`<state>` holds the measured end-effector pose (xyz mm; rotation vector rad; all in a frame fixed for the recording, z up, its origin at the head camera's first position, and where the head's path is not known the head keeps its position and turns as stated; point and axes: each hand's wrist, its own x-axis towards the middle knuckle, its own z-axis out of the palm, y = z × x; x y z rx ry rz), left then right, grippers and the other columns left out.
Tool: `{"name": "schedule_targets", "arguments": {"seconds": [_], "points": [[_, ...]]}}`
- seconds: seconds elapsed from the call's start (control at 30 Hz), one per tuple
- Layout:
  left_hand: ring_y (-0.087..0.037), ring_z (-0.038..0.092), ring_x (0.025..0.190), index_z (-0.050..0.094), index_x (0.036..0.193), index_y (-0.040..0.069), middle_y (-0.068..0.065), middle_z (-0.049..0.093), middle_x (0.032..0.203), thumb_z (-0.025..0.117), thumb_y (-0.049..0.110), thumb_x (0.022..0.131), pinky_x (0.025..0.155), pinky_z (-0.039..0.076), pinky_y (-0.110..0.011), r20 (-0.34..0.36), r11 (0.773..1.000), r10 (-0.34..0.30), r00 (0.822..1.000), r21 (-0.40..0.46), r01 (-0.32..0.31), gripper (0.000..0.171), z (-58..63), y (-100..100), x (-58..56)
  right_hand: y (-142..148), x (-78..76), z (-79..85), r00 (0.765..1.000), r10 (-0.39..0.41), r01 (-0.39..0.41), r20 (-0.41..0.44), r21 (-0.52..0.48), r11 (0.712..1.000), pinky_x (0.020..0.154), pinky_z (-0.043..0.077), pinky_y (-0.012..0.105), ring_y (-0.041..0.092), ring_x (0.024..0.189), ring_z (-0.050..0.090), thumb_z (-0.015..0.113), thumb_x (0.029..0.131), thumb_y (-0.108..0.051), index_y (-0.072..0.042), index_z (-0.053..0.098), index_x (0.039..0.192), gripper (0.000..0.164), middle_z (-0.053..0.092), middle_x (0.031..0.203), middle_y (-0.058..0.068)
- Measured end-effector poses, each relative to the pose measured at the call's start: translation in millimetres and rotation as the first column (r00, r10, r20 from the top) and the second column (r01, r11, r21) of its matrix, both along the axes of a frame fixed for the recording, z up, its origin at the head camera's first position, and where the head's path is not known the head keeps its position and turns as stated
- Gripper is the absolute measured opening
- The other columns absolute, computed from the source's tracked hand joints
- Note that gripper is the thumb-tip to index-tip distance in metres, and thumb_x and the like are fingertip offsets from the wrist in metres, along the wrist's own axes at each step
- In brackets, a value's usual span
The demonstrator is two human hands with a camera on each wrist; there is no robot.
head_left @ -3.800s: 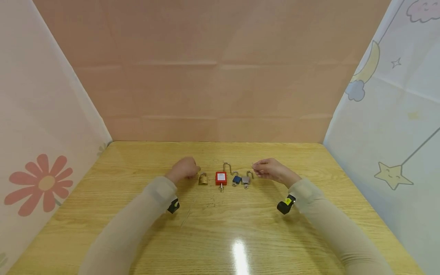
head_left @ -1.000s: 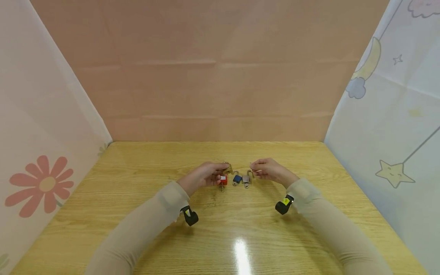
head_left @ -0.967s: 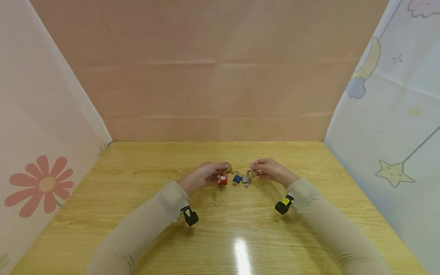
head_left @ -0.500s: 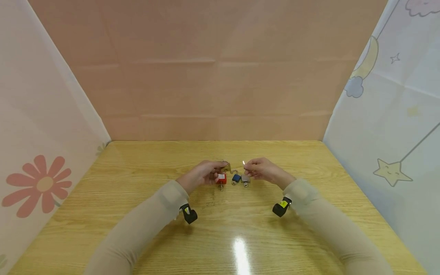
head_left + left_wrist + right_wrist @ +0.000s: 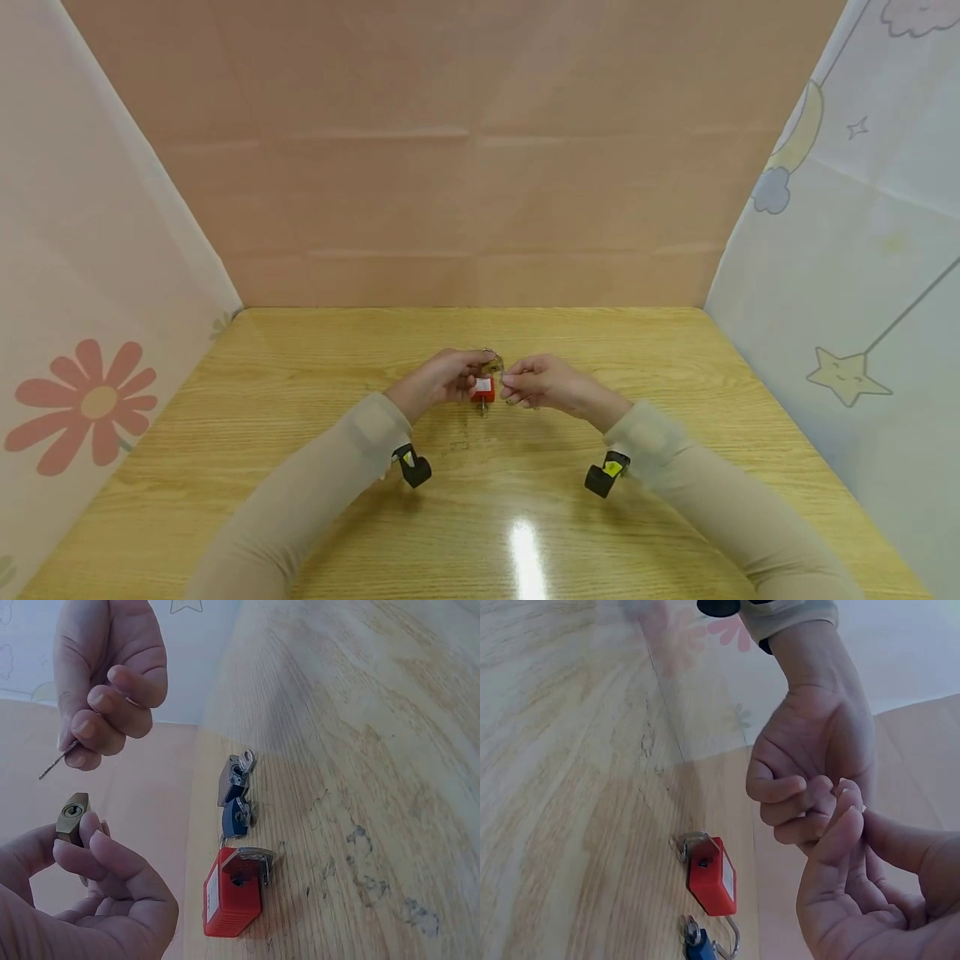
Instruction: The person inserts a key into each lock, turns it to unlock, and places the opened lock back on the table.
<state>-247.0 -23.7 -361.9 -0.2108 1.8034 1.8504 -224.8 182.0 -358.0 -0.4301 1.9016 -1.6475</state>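
Note:
My left hand [image 5: 446,377] pinches a small brass padlock [image 5: 72,816] between thumb and fingers. Its keyhole faces the right hand in the left wrist view. Above it, my right hand [image 5: 112,682] pinches a thin key [image 5: 57,760], whose toothed blade points down at the padlock with a gap between them. In the right wrist view the fingers mostly hide both things. Below the hands a red padlock [image 5: 234,900] with a white label rests on the table, a key [image 5: 251,859] standing in it. Beside it lie a blue padlock [image 5: 235,817] and a grey padlock [image 5: 234,780], each with a key.
The wooden table [image 5: 420,533] has dark scuff marks [image 5: 360,855] near the padlocks. A plain brownish-pink wall [image 5: 480,167] rises at its back edge. Patterned white walls stand on both sides. Each wrist wears a black camera [image 5: 412,467].
My left hand has picked up the brass padlock from the left and brought it above the red one. My right hand has moved left with the key, now covering the blue and grey padlocks in the head view.

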Motion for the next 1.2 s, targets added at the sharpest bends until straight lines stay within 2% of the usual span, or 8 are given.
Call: {"name": "schedule_targets", "arguments": {"seconds": [0.23,0.4,0.6,0.73,0.9,1.03,1.2], "points": [[-0.002,0.045,0.049,0.068,0.087,0.010,-0.003,0.068,0.084,0.065,0.028,0.093,0.053,0.044,-0.018,-0.003,1.000,0.023,1.000,0.017,-0.023,0.019,2.9,4.3,3.1,-0.9,-0.8,-6.2,1.000,0.012,-0.012,0.023,0.005,1.000,0.072,0.052,0.025,0.008,0.076,0.061,0.050,0.102,-0.011,0.001,0.056,0.104,0.014,0.067,0.089,0.001],[-0.002,0.046,0.050,0.068,0.092,0.009,-0.003,0.068,0.084,0.066,0.029,0.092,0.053,0.044,-0.018,-0.002,1.000,0.020,1.000,0.009,-0.020,0.020,2.9,4.2,2.8,-2.9,-2.8,-9.5,0.999,-0.014,0.014,0.035,0.013,1.000,0.074,0.052,0.024,0.008,0.077,0.061,0.051,0.101,-0.012,0.001,0.056,0.103,0.014,0.067,0.088,0.000],[-0.002,0.045,0.051,0.068,0.092,0.009,-0.004,0.067,0.086,0.066,0.029,0.093,0.053,0.044,-0.018,-0.002,1.000,0.024,1.000,0.012,-0.024,0.020,2.9,3.7,3.3,-7.0,-2.6,-10.8,0.992,-0.077,0.080,0.100,-0.027,0.996,0.073,0.053,0.023,0.010,0.076,0.062,0.051,0.101,-0.012,-0.001,0.057,0.099,0.013,0.066,0.086,0.002],[-0.002,0.045,0.050,0.068,0.093,0.009,-0.003,0.066,0.084,0.066,0.029,0.093,0.053,0.045,-0.018,-0.002,0.999,0.037,0.999,0.009,-0.037,0.021,2.7,3.4,3.8,-9.8,-1.0,-9.6,0.981,-0.111,0.122,0.160,-0.063,0.990,0.071,0.054,0.020,0.009,0.072,0.062,0.050,0.101,-0.010,0.003,0.058,0.101,0.015,0.067,0.085,0.003],[-0.001,0.043,0.049,0.068,0.095,0.007,-0.001,0.064,0.079,0.066,0.029,0.093,0.053,0.044,-0.018,-0.019,0.999,0.039,0.999,-0.024,-0.039,0.022,3.4,3.8,4.8,-12.8,1.0,-8.2,0.954,-0.123,0.166,0.272,-0.138,0.976,0.066,0.052,0.017,0.007,0.069,0.060,0.044,0.102,-0.005,0.007,0.056,0.103,0.017,0.065,0.081,0.004],[-0.002,0.043,0.048,0.068,0.093,0.007,-0.002,0.063,0.078,0.065,0.028,0.093,0.053,0.044,-0.018,-0.032,0.999,0.036,0.999,-0.040,-0.037,0.022,4.0,4.0,5.7,-14.9,1.7,-6.3,0.934,-0.123,0.187,0.335,-0.165,0.969,0.064,0.050,0.015,0.006,0.067,0.057,0.043,0.102,-0.005,0.003,0.056,0.101,0.016,0.062,0.079,0.002],[-0.001,0.043,0.048,0.068,0.090,0.007,0.000,0.063,0.075,0.065,0.029,0.093,0.052,0.045,-0.017,-0.040,0.998,0.034,0.999,-0.046,-0.036,0.022,3.9,4.0,5.8,-16.4,1.6,-3.8,0.928,-0.098,0.174,0.359,-0.185,0.967,0.063,0.049,0.014,0.004,0.066,0.055,0.045,0.101,-0.008,-0.001,0.057,0.098,0.014,0.061,0.079,0.000]]}}
